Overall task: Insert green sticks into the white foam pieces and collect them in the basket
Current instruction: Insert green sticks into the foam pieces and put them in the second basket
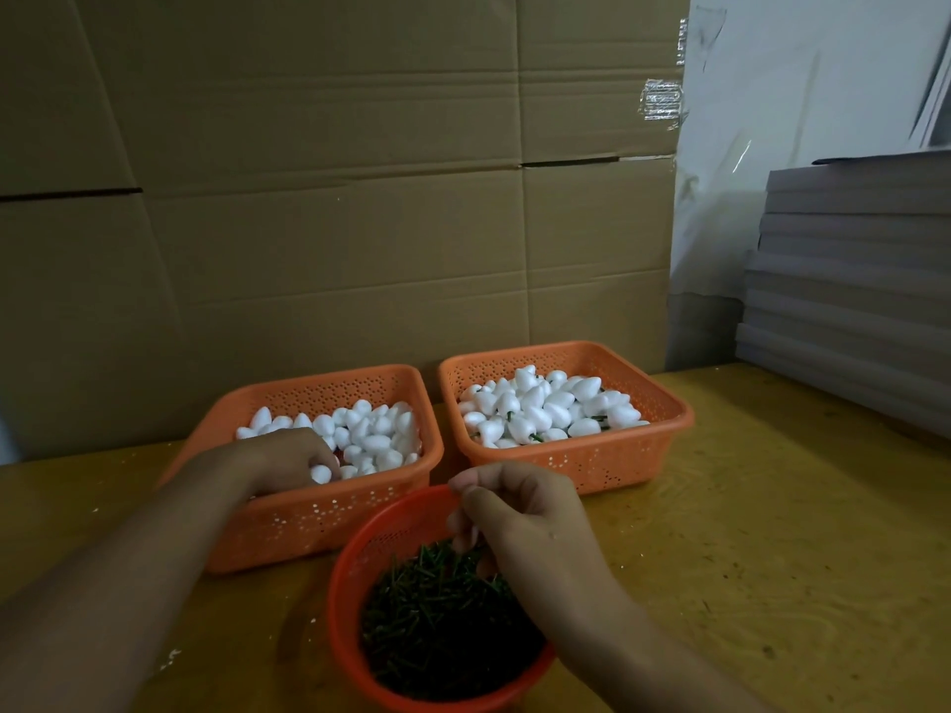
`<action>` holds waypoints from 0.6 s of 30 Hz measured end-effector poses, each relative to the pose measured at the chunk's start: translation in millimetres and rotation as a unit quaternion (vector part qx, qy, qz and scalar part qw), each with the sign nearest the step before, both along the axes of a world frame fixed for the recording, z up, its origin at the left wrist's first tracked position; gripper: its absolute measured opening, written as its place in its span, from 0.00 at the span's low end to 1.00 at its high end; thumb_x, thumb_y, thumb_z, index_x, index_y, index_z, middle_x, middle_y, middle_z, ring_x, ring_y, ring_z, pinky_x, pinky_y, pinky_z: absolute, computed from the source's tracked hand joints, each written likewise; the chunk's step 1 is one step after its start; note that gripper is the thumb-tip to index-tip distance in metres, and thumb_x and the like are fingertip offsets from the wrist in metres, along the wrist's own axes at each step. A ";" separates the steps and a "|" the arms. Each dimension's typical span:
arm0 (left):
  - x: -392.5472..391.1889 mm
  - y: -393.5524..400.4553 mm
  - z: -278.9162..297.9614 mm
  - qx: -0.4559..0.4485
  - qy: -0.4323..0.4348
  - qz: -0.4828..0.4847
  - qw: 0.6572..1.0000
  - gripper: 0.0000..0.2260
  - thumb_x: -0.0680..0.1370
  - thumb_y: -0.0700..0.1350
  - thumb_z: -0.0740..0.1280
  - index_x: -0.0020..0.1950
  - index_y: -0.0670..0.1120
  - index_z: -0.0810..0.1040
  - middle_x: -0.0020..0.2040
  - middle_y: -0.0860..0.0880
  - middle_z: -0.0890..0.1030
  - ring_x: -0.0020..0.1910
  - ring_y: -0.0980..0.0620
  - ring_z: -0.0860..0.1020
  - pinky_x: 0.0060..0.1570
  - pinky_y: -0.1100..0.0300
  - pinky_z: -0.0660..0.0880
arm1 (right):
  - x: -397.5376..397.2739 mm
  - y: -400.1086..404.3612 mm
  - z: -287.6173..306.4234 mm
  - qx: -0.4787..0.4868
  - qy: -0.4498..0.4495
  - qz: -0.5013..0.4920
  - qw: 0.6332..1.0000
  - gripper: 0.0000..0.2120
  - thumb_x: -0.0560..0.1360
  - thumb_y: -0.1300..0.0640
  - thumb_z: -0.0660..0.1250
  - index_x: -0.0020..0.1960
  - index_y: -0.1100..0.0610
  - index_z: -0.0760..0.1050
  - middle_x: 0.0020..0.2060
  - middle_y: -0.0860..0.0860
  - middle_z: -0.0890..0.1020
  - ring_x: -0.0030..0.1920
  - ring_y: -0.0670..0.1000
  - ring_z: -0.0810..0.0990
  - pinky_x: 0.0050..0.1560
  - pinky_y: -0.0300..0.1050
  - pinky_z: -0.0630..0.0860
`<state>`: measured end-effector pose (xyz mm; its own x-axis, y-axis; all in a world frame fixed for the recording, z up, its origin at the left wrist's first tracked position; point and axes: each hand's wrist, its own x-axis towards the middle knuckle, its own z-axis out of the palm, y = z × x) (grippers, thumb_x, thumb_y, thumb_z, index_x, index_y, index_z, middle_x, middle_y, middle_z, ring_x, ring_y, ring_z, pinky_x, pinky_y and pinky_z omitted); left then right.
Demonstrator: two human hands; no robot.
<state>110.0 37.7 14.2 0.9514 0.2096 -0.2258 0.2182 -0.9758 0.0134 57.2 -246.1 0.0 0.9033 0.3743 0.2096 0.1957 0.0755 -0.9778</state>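
Flattened cardboard sheets are lining the wall behind a yellowish wooden table, and a stack of grey boards is sitting at the right. Plain white foam pieces are being kept in the left orange basket, where the left hand is curled among them, one piece being pinched at its fingertips. Foam pieces already fitted with green sticks are being collected in the right orange basket. Loose green sticks are being held in a round red bowl, above which the right hand is curled; whether a stick is being pinched cannot be told.
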 end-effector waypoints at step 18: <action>-39.6 -34.9 6.0 -0.327 -0.283 -0.013 0.901 0.16 0.84 0.49 0.61 0.70 0.63 0.70 0.40 0.56 0.82 0.39 0.66 0.80 0.54 0.60 0.72 | 12.1 -2.0 -12.9 -0.319 -0.219 0.037 0.921 0.13 0.75 0.56 0.65 0.58 0.47 0.78 0.48 0.42 0.83 0.49 0.40 0.79 0.49 0.33 0.76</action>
